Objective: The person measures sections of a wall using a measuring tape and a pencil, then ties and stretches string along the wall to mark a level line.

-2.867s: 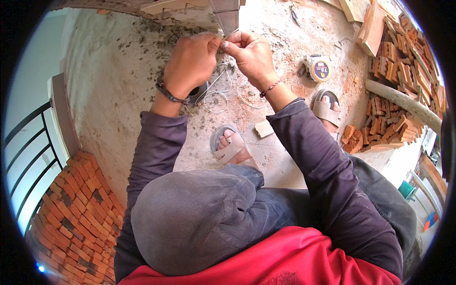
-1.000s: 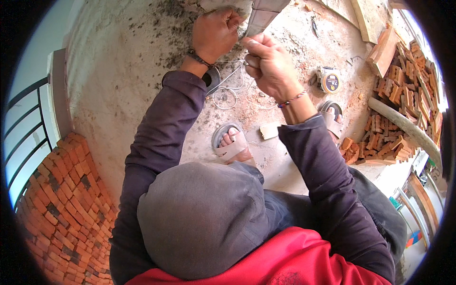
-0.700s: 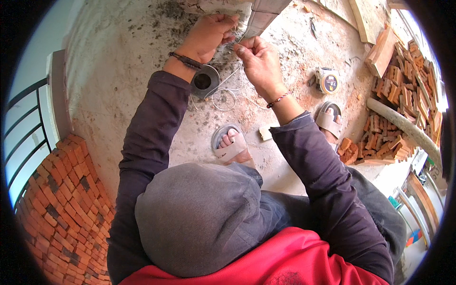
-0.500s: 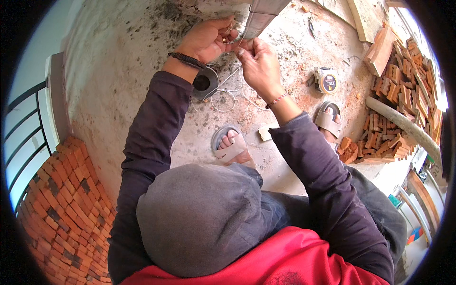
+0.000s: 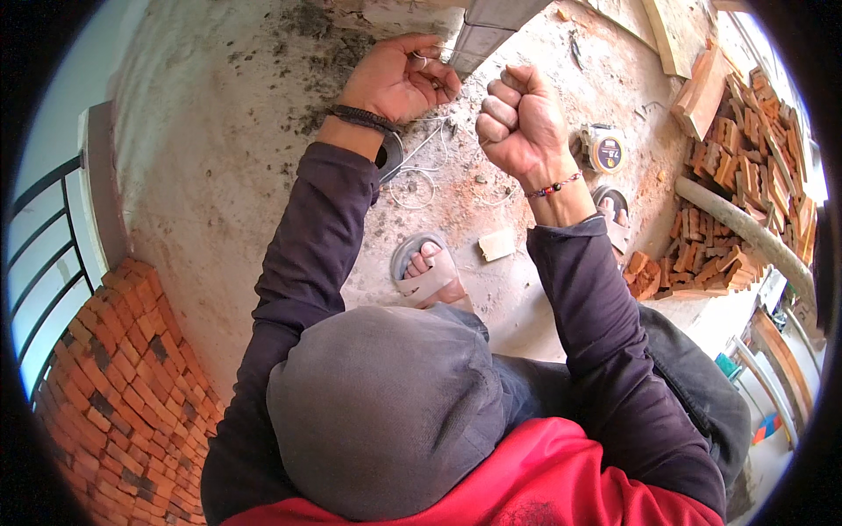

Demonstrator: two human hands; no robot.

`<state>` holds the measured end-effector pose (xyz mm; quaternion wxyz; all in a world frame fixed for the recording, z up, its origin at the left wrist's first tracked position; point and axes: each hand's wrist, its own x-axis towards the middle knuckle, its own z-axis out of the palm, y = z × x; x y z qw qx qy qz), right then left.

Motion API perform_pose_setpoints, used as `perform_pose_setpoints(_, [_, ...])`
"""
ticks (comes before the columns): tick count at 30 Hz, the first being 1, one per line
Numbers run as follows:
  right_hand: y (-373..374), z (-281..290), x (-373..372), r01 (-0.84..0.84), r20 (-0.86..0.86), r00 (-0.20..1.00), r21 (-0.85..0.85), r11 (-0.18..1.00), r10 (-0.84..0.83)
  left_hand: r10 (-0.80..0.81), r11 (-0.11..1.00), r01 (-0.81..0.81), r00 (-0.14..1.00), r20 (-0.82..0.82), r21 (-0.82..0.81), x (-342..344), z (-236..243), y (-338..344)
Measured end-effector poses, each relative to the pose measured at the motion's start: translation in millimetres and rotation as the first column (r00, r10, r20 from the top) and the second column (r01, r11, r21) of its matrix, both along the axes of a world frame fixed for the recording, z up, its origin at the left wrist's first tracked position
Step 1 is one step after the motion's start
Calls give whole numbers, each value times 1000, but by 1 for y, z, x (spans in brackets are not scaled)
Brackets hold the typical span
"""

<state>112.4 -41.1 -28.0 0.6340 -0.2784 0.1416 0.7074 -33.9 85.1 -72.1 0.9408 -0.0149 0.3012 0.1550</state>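
I am pinching thin wire point(image 5: 428, 145) in my left hand point(image 5: 396, 81), right hand point(image 5: 519, 123) fisted; the tying looks unfinished.

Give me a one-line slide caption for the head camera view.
Left hand pinches thin wire beside a grey post, right hand clenched in a fist, above a dusty concrete floor.

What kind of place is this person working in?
Most likely a building site, outdoors or half open. Loose red bricks lie heaped on a dusty concrete floor, a brick wall stands unplastered, and a tape measure lies by the person's sandalled feet.
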Motion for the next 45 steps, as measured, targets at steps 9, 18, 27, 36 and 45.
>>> perform_pose_setpoints(9, [-19, -20, -48, -112, 255, 956, -141, 984, 145, 69, 969, -67, 998, -1, 236, 6, 21, -14])
perform_pose_setpoints(18, [-3, -40, -60, -208, 609, 752, -143, 968, 252, 262, 573, -43, 956, -133, 818, 12, 16, -29])
perform_pose_setpoints(27, [20, -20, -60, 168, 386, 911, -33, 985, -143, 499, -322, 418, 837, -223, 849, 0, 32, -26])
perform_pose_setpoints(36, [36, -28, -70, 239, 52, 969, 80, 968, -243, 457, -651, 420, 882, -116, 632, -13, 41, -28])
perform_pose_setpoints(45, [39, -33, -67, 237, -95, 970, 145, 961, -225, 676, -209, 546, 680, -283, 811, -33, 38, -14])
